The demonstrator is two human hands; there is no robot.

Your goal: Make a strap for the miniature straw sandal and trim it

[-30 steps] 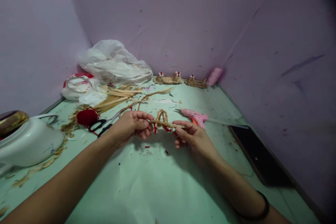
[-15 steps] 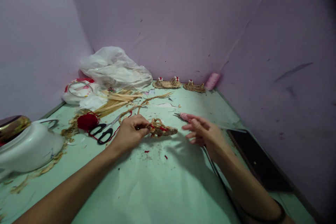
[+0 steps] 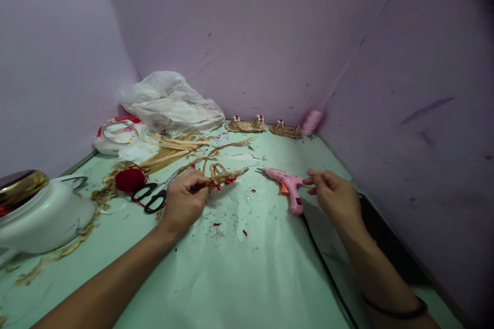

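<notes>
Left hand pinches braided piece; right hand, grip unclear, by glue gun; scribble on pot illegible.

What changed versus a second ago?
The right hand let go of the braided piece and moved right, to the rear of the pink glue gun; contact unclear. The left hand kept its hold, shifting the piece left. Glue gun and scissors stayed.

A red-trimmed braided piece is pinched at one end. Right of it, a pink glue gun lies flat.
</notes>
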